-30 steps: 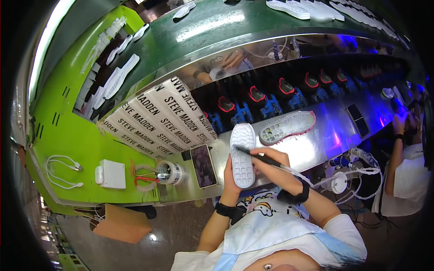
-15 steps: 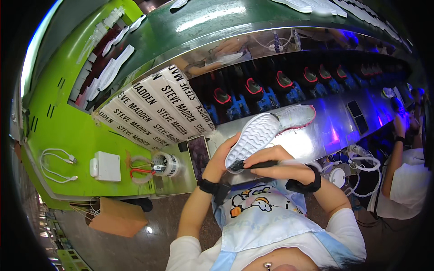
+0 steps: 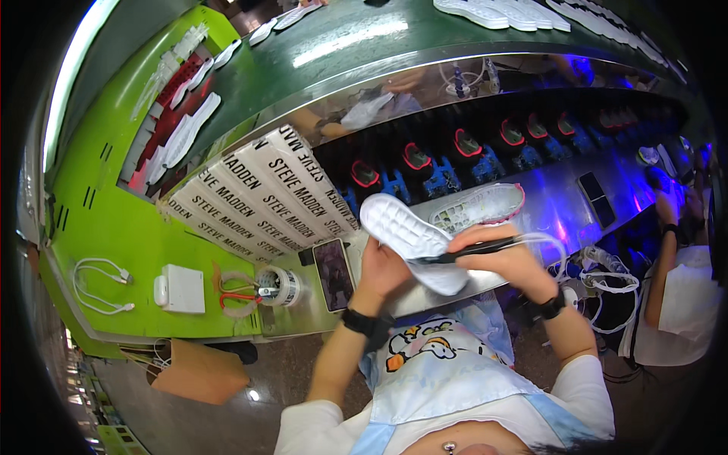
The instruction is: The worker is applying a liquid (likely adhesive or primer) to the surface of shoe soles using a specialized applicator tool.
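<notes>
A white shoe sole [image 3: 402,231] is held tilted over the metal bench, and my left hand [image 3: 381,269] is closed around its left side. In my right hand [image 3: 497,256] there is a slim black-handled tool [image 3: 485,247] with a pale tube running from its rear end. The tool's tip lies at the sole's right edge; whether it touches cannot be made out. Just behind my right hand, a grey-white shoe piece with a pink edge [image 3: 485,206] lies on the bench.
A printed carton [image 3: 262,193] stands left of the sole, near a phone [image 3: 334,274] and a white tub [image 3: 279,284]. Behind, a dark conveyor [image 3: 425,163] carries red-rimmed pieces. More white soles [image 3: 500,14] lie on the green shelf. At right, a co-worker's arm [image 3: 663,258] is visible.
The sole has turned so its upper end points left. My right hand has moved right and slightly up with the tool, from the sole's lower end to its right edge.
</notes>
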### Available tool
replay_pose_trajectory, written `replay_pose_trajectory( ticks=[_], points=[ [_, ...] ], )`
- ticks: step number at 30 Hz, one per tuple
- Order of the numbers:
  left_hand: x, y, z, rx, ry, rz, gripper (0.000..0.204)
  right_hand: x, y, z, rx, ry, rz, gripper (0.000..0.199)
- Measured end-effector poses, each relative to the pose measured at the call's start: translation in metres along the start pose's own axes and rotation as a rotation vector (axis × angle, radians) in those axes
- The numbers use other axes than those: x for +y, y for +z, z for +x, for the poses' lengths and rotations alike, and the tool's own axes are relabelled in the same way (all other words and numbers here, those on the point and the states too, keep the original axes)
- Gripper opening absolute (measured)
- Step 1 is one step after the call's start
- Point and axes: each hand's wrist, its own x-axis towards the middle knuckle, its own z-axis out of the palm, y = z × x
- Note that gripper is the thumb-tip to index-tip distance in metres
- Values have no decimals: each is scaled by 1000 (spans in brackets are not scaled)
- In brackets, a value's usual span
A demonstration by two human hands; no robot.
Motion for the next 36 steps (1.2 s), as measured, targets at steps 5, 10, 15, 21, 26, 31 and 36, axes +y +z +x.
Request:
replay_pose_trajectory(
  ticks=[5,10,15,21,26,31,36],
  points=[
    [-35,-6,7,-90,183,328,58,12,39,13,165,93,25,23],
    [-44,-6,0,174,332,285,58,41,73,14,228,-450,-391,21],
    [-41,4,1,325,496,471,60,32,57,24,310,-276,-326,17],
    [-27,12,3,142,336,398,63,27,60,6,-15,204,121,19],
    [-20,22,4,109,196,351,68,24,48,7,-200,245,91,20],
    [-3,35,15,93,-23,566,64,23,36,18,-197,-67,-49,19],
    [0,36,17,437,-90,660,46,-8,21,14,-274,-38,-203,13]
  ],
)
